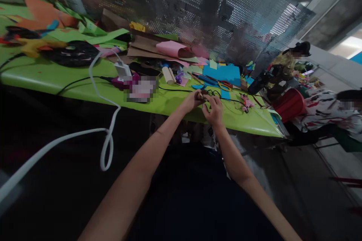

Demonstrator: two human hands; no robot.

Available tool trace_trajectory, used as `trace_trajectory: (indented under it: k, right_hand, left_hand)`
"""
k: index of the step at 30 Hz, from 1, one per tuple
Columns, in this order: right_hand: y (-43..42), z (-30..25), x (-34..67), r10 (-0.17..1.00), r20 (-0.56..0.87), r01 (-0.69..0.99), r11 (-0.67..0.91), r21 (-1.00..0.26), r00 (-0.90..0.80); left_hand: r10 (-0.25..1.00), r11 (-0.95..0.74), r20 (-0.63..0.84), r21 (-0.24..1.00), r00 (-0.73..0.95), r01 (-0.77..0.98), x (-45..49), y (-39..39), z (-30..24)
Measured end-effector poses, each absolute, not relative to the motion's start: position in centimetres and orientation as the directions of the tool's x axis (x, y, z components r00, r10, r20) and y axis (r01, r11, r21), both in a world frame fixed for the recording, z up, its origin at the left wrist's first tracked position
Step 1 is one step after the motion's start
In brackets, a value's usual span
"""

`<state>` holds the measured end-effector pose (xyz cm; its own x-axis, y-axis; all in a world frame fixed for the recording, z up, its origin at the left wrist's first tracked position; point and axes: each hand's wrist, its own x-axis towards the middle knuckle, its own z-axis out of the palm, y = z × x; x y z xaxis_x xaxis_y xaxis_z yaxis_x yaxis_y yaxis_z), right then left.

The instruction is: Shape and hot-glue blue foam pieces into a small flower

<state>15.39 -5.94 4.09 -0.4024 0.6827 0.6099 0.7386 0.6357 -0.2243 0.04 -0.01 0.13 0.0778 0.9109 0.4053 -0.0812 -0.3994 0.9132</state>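
Observation:
My left hand point(194, 100) is closed just above the front edge of the green table point(166, 106). Its fingers pinch a small, brownish piece whose kind I cannot make out. My right hand point(214, 110) meets it from the right, fingers bent and the tips at the same small piece. Behind the fingers a black cord point(179, 90) runs along the tabletop and loops. Pliers or scissors with blue and yellow handles point(219, 83) lie a little beyond the hands, by a sheet of blue paper point(223, 73).
A white cable point(109, 145) hangs looped on the left, from a white plug point(122, 69) in a purple power block point(124, 82). Rolled pink paper point(172, 49) and green paper scraps lie along the back by a perforated metal screen point(181, 3). Two people are at the right near a red bin point(291, 103).

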Motion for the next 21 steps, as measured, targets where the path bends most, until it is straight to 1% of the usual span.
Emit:
trace_trajectory:
  k: [5,9,11,14,17,21]
  right_hand:
    - [-5.6,3.8,15.4,0.675,0.594,0.721,0.658,-0.215,-0.439]
    - [-5.2,3.3,15.5,0.596,0.681,0.663,0.717,-0.214,-0.425]
    - [-5.1,3.2,15.5,0.571,0.691,0.651,0.735,-0.190,-0.444]
    - [-4.9,3.0,15.5,0.586,0.655,0.661,0.730,-0.172,-0.477]
    - [-4.7,3.0,15.4,0.607,0.633,0.666,0.722,-0.186,-0.481]
    - [-4.7,3.2,15.4,0.592,0.646,0.625,0.749,-0.219,-0.483]
  left_hand:
    - [0.906,-0.404,0.412,0.910,0.099,-0.090,0.0,-0.2,0.2]
    - [0.901,-0.405,0.414,0.910,0.131,-0.087,-0.1,-0.1,0.1]
    - [0.896,-0.416,0.421,0.907,0.139,-0.063,-0.1,-0.1,0.0]
    - [0.893,-0.427,0.426,0.904,0.145,-0.027,-0.3,-0.1,-0.3]
    - [0.898,-0.419,0.416,0.908,0.146,-0.011,-0.4,-0.1,-0.4]
    - [0.902,-0.403,0.405,0.914,0.148,-0.046,-0.3,-0.3,0.1]
